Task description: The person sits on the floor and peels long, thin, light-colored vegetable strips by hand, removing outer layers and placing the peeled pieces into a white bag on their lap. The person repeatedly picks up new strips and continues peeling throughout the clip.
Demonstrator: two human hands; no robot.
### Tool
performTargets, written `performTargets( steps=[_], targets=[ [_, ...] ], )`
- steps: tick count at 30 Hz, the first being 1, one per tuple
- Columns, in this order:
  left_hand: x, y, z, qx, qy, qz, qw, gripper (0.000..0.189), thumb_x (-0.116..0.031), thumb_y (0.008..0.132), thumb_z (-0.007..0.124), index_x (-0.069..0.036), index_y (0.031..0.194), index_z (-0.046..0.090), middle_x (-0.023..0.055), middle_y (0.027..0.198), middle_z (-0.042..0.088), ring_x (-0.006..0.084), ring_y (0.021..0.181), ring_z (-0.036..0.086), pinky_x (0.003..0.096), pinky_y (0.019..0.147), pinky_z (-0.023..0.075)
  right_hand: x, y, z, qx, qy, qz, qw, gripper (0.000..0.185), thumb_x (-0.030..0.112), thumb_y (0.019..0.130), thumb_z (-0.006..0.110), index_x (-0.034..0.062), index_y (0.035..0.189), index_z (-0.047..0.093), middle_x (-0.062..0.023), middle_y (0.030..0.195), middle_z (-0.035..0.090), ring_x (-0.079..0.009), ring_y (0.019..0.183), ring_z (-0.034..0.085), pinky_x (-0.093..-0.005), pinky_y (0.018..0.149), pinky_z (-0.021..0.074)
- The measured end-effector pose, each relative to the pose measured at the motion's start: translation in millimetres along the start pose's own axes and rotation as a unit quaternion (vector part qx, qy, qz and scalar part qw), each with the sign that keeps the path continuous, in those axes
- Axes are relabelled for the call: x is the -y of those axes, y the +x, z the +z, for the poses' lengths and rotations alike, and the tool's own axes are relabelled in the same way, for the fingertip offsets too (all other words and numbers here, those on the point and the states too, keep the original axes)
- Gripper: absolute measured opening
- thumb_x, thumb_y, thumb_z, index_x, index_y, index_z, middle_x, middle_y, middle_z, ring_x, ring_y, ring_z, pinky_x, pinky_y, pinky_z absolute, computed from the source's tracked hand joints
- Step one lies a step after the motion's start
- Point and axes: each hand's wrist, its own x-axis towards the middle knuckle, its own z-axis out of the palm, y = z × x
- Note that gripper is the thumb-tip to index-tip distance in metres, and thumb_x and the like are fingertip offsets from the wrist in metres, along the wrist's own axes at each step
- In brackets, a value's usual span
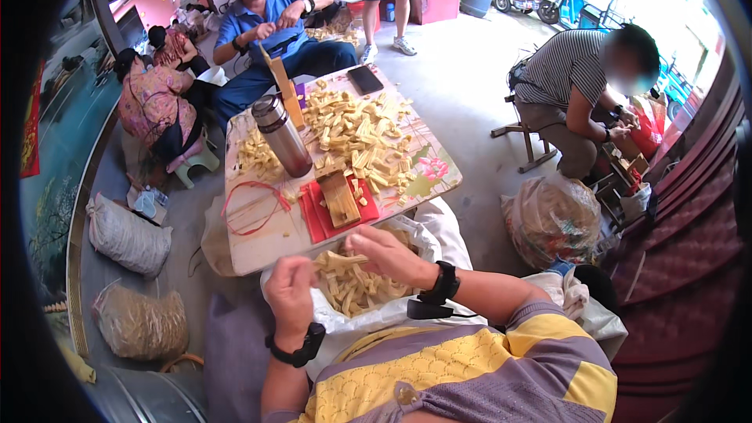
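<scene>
My left hand (289, 291) is raised over the left rim of a white sack (358, 322), its fingers curled. My right hand (389, 251) reaches across the sack from the right, fingers mostly straight and close together. Pale yellow strips (352, 294) fill the sack's mouth below both hands. Blur and angle hide whether either hand holds a strip. Just beyond, a wooden block fixture (338, 200) lies on a folded red cloth (314, 214) at the table's near edge. A heap of short yellow pieces (361, 129) covers much of the table (258, 247) behind it.
A steel thermos (282, 138), an upright wooden piece (288, 91), a phone (365, 79) and a red cord loop (235, 229) are on the table. One person (270, 29) sits across; another (564, 82) bends over at right. Stuffed bags (129, 238) and a plastic bag (549, 220) flank me.
</scene>
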Motion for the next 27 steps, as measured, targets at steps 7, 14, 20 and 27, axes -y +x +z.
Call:
performTargets(
  steps=[7, 14, 20, 27],
  targets=[
    [-22.9, 10.9, 6.5, 0.068, 0.308, 0.191, 0.930, 0.023, -0.002, 0.077, 0.064, -0.003, 0.099, 0.059, 0.0103, 0.089, 0.061, 0.0262, 0.077, 0.060, 0.0331, 0.067, 0.0483, -19.9, 3.6, -14.1, 0.037, -0.003, -0.038, 0.999, 0.015, 0.020, 0.093, 0.056, 0.0084, 0.087, 0.049, 0.0068, 0.070, 0.045, -0.0018, 0.061, 0.041, -0.0182, 0.052, 0.0329],
    [5.1, -11.8, 11.8, 0.232, 0.347, 0.125, 0.900, 0.032, 0.002, 0.077, 0.058, -0.006, 0.108, 0.058, 0.0121, 0.097, 0.056, 0.0324, 0.085, 0.060, 0.0388, 0.071, 0.0491, -31.2, -7.9, 2.1, 0.036, -0.223, -0.020, 0.974, 0.026, 0.027, 0.093, 0.056, 0.0020, 0.087, 0.051, -0.0040, 0.070, 0.053, -0.0096, 0.065, 0.049, -0.0264, 0.058, 0.0425],
    [32.9, 0.5, -4.7, 0.182, 0.422, 0.285, 0.841, 0.022, -0.007, 0.077, 0.058, -0.010, 0.098, 0.056, 0.0091, 0.094, 0.053, 0.0278, 0.078, 0.057, 0.0388, 0.065, 0.0468, -20.5, -9.6, 14.4, 0.058, -0.277, -0.034, 0.959, 0.033, 0.029, 0.093, 0.051, -0.0029, 0.084, 0.051, -0.0160, 0.068, 0.052, -0.0245, 0.063, 0.053, -0.0388, 0.060, 0.0418],
    [80.7, 17.3, -39.8, 0.141, 0.450, 0.325, 0.820, 0.013, -0.016, 0.079, 0.055, -0.010, 0.091, 0.054, 0.0081, 0.084, 0.055, 0.0272, 0.074, 0.055, 0.0382, 0.063, 0.0445, -14.3, -11.4, 31.7, 0.055, -0.259, -0.079, 0.961, 0.026, 0.022, 0.090, 0.055, -0.0024, 0.081, 0.052, -0.0205, 0.070, 0.054, -0.0374, 0.064, 0.052, -0.0430, 0.061, 0.0420]
  ],
)
